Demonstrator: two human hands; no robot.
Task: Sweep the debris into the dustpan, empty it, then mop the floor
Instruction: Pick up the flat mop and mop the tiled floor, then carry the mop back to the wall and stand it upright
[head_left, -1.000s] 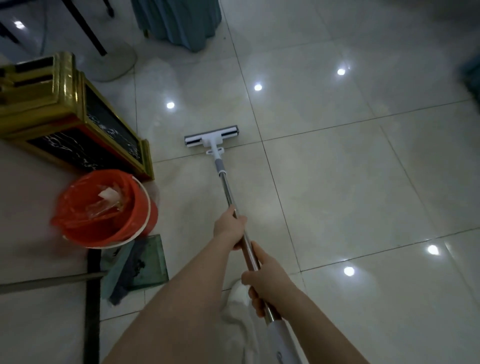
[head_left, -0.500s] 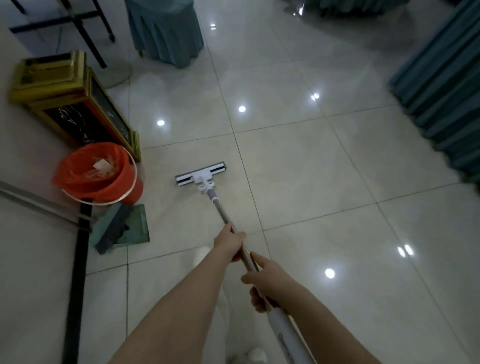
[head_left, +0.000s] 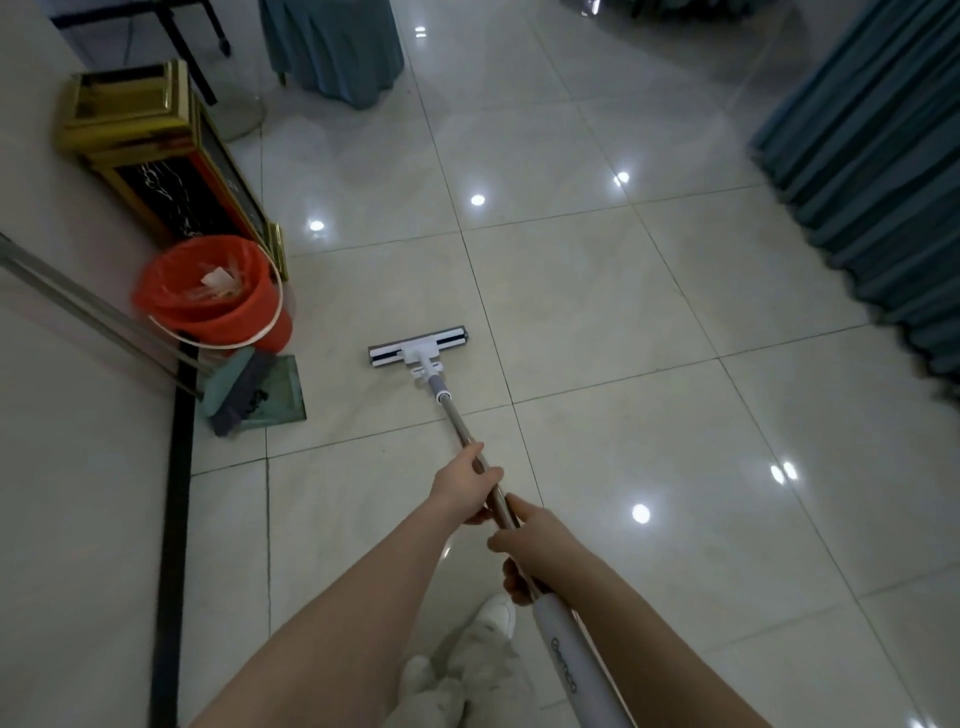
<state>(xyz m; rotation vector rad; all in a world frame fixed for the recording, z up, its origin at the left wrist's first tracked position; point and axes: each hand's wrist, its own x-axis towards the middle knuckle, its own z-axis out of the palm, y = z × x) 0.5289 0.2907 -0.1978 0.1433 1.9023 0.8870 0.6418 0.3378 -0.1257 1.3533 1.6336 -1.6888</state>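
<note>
A flat mop with a white and dark head (head_left: 418, 347) lies on the glossy tiled floor (head_left: 597, 312), its metal handle (head_left: 460, 423) running back to me. My left hand (head_left: 465, 486) grips the handle further down; my right hand (head_left: 535, 551) grips it just above the white grip (head_left: 571, 670). A green dustpan (head_left: 275, 395) with a dark brush in it lies by the wall. Behind it stands an orange bucket (head_left: 213, 301) lined with a red bag, with scraps inside.
A gold and black bin (head_left: 156, 156) stands against the left wall (head_left: 62, 467). Teal curtains (head_left: 878, 171) hang on the right; a teal-draped table (head_left: 332, 47) is at the back. My white shoes (head_left: 467, 649) are below the handle.
The mop head has drawn back toward me across the tiles, past the bucket. The view has pulled back too, bringing the curtains and my shoes into sight. Both hands keep their hold.
</note>
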